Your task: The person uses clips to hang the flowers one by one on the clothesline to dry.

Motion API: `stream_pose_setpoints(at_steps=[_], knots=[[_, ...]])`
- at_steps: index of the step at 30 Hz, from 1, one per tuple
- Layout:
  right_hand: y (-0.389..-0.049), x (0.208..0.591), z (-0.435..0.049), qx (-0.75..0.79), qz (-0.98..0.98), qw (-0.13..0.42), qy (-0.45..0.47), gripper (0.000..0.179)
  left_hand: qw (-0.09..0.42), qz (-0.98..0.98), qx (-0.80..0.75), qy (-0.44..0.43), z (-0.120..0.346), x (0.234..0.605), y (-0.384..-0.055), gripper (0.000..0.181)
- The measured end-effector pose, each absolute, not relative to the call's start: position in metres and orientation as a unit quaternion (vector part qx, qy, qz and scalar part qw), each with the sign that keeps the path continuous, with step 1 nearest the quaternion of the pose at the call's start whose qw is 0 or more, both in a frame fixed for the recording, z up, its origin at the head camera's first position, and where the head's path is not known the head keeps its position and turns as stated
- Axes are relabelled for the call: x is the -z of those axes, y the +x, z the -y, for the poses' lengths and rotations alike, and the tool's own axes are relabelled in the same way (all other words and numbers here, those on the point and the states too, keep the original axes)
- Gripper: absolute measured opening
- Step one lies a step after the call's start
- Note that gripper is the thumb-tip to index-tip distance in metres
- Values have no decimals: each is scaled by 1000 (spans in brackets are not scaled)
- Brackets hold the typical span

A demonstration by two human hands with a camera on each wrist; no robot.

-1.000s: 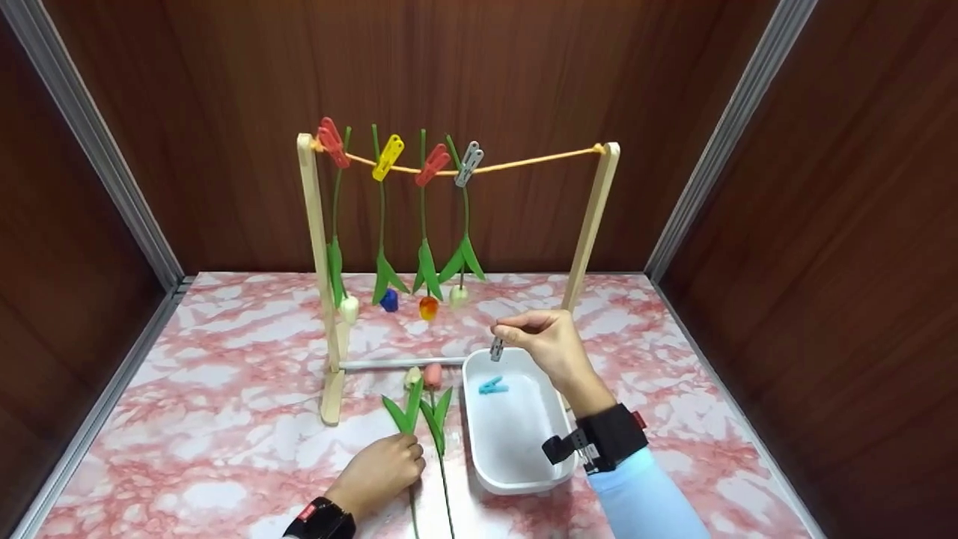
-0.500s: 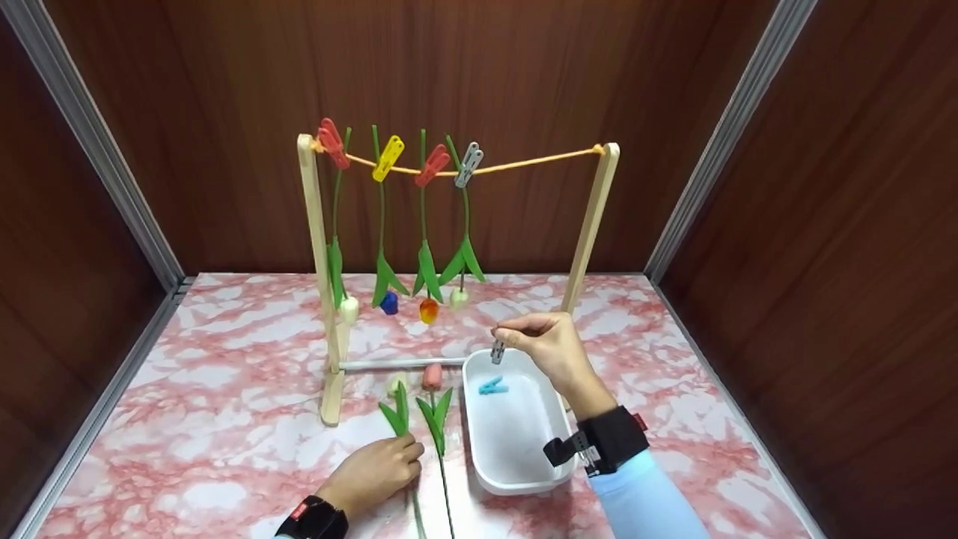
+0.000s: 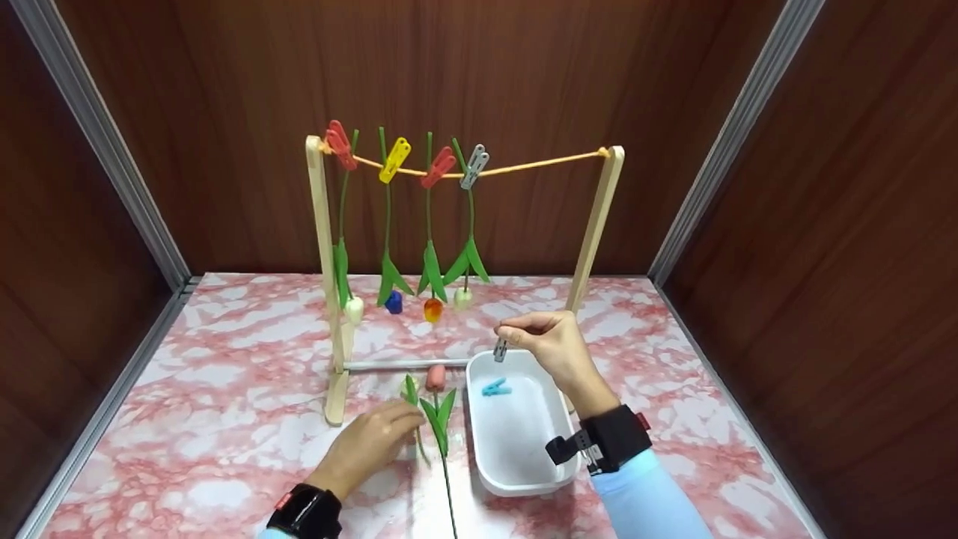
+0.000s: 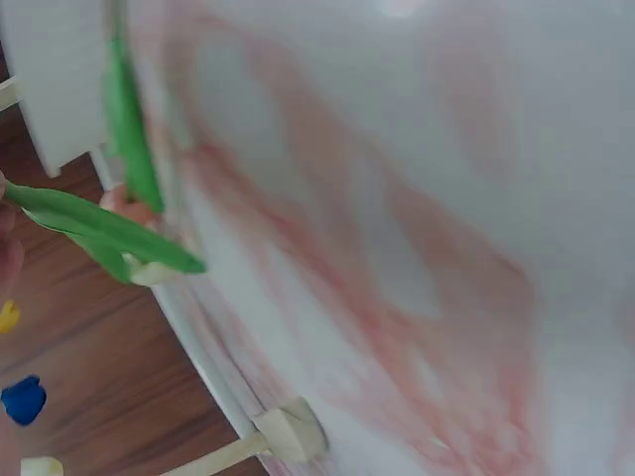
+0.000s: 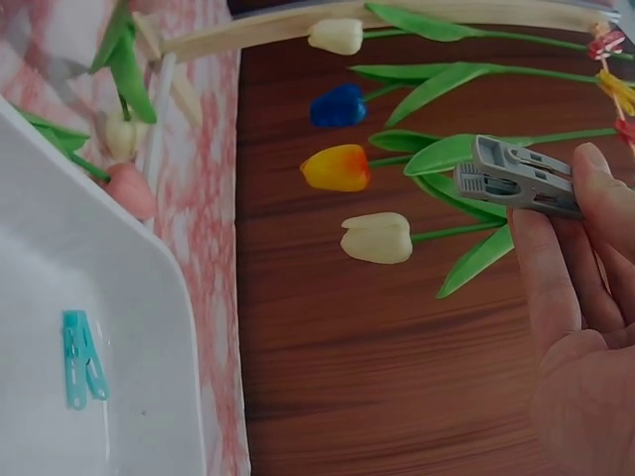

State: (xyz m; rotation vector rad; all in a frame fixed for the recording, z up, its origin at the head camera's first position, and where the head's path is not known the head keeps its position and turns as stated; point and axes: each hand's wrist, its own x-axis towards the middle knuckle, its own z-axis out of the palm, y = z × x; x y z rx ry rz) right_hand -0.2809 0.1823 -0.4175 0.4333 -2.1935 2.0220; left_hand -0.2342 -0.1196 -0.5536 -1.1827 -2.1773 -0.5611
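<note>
My left hand [image 3: 374, 442] grips an artificial white tulip [image 5: 121, 137] by its stem, low over the table. The hand covers part of the stem, and a green leaf [image 4: 109, 233] shows beyond the fingertips in the left wrist view. Beside it a pink tulip [image 3: 435, 378] lies on the table. Above the white tub [image 3: 479, 449], my right hand [image 3: 557, 352] pinches a grey clothespin [image 5: 521, 177] between thumb and fingers. One turquoise clothespin [image 3: 496, 388] lies inside the tub.
A wooden stand [image 3: 322, 247] carries an orange cord [image 3: 542, 164]. Several tulips hang head-down from it, held by red, yellow and grey clothespins [image 3: 474, 166]. Brown panels [image 3: 479, 67] close in the back and sides of the marbled table [image 3: 187, 419].
My left hand has shifted forward and lifted the white tulip off the table, so its lower stem end shows. The right hand stays nearly still with the grey clothespin.
</note>
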Motion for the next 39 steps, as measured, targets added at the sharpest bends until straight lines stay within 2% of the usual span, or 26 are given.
stream_pose_setpoints(at_steps=[4,11,21,27,33,36,39], knots=[[-282,413,-182,-666,728,69,147,16,299,810,343,-371,113,534,-237,35],[-287,402,-185,-672,718,99,151,11,264,755,559,-219,89,475,-241,13],[-299,351,-187,-668,707,161,169,12,249,712,608,-249,49,394,-267,13],[-309,305,-190,-672,679,231,185,12,250,743,566,-255,28,359,-289,16],[-325,258,-191,-686,635,293,198,10,225,770,549,-234,4,334,-313,18],[-335,238,-188,-704,616,293,199,8,214,778,552,-210,-7,329,-325,18],[-343,221,-184,-744,583,265,191,7,202,783,556,-191,-15,329,-335,17]])
